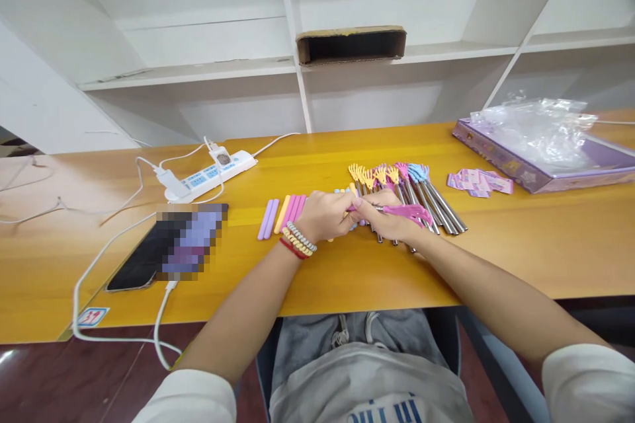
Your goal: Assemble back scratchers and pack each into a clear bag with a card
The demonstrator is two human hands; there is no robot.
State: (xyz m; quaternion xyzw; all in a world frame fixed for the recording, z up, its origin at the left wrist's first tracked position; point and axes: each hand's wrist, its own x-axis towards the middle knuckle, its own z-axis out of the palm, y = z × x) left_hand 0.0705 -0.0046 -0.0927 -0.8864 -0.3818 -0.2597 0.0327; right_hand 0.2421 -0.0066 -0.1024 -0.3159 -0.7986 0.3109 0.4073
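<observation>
Pink hand-shaped scratcher (pixel 409 212), one, above the table (pixel 342 284), at centre: right hand (pixel 389 215) clamped on it; left hand (pixel 325 215) folded into a fist, contents hidden. Purple tubes (pixel 272 218), two, left; tubes beyond them partly covered, uncounted. Metal-shafted scratchers (pixel 441 205), right, overlapping, total unclear. Purple tray (pixel 506 160), one, far right, cut off.

- Bright, diffuse light across the tabletop (pixel 307 149)
- Soft shade beneath the shelf (pixel 238 67)
- Glare on the bags (pixel 540 132), glints on the rods (pixel 443 208)
- Phone (pixel 194 238) pixelated
- Wide-angle stretching toward the edges
</observation>
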